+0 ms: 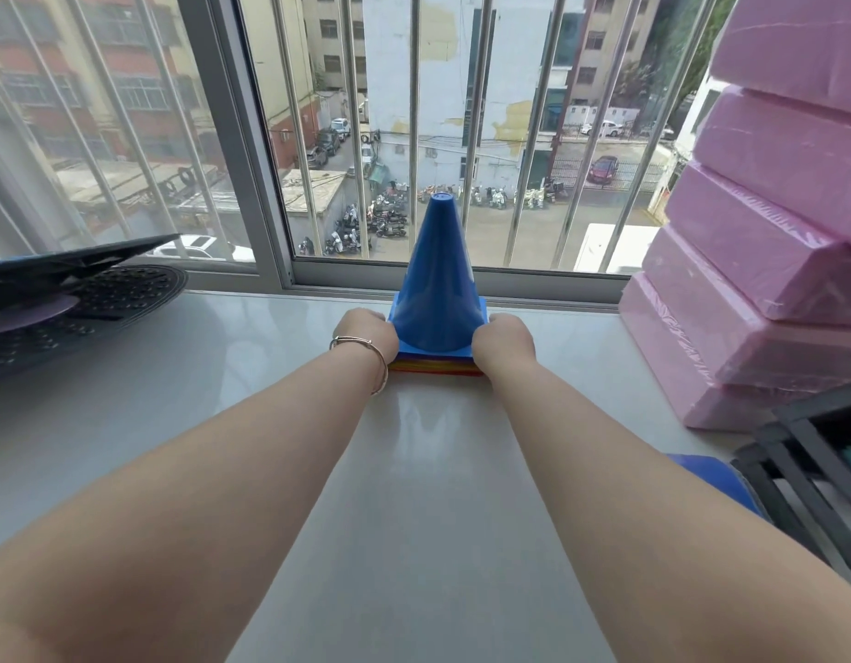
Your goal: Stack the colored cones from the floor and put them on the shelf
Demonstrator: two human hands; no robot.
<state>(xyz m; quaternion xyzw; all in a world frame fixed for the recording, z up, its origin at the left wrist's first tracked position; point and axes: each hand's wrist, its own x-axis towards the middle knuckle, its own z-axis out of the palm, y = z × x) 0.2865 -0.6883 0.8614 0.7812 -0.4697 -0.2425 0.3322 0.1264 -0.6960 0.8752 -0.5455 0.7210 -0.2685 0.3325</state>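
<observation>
A stack of colored cones (437,284) stands upright on the white shelf (222,375) by the window. The top cone is blue; yellow, orange and red base edges show beneath it. My left hand (368,334) grips the left side of the stacked bases, a bracelet on its wrist. My right hand (505,342) grips the right side of the bases. Both arms stretch straight forward. The fingers are hidden behind the bases.
Wrapped pink blocks (768,260) are piled at the right end of the shelf. A black disc with dark items (79,299) lies at the left. A black wire rack (816,480) and a blue object (715,480) sit at lower right. Barred window (414,112) behind.
</observation>
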